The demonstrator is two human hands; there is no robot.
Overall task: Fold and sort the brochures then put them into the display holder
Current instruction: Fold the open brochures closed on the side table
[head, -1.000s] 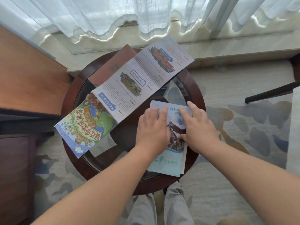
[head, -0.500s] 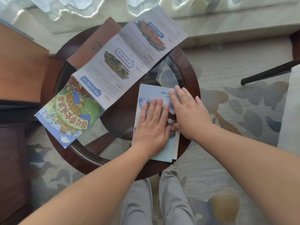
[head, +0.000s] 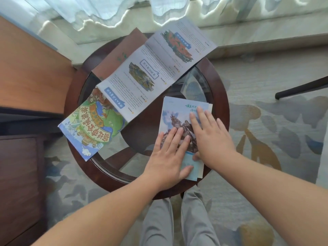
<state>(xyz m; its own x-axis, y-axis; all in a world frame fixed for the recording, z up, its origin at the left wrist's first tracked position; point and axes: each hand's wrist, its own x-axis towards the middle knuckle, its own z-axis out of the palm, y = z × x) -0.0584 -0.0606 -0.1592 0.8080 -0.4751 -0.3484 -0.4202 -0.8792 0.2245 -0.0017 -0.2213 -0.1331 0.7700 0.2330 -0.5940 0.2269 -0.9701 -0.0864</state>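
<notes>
Your left hand (head: 168, 157) lies flat, fingers straight and close together, pressing the near half of the folded brochure (head: 177, 110); your right hand (head: 211, 137) lies flat just beside it, fingers slightly spread, bearing down on the right side with the thumb tucked near the lower edge; neither hand pinches anything; the brochure sits on the near right part of the round glass-topped bench (head: 221, 107), its near end reaching the wooden rim, its page edges showing slightly offset along the right side; judging by this, you are flattening the creases of the first piece, so the task looks early; beyond your hands the long leaflet (head: 150, 68) lies fully open across the bench, overhanging the far right rim; a map sheet (head: 92, 128) lies under its near-left end and hangs over the left rim; a brown sheet (head: 124, 48) shows beneath the far side; those are not yet folded; I cannot make out a display holder, so sorting and loading are left too
</notes>
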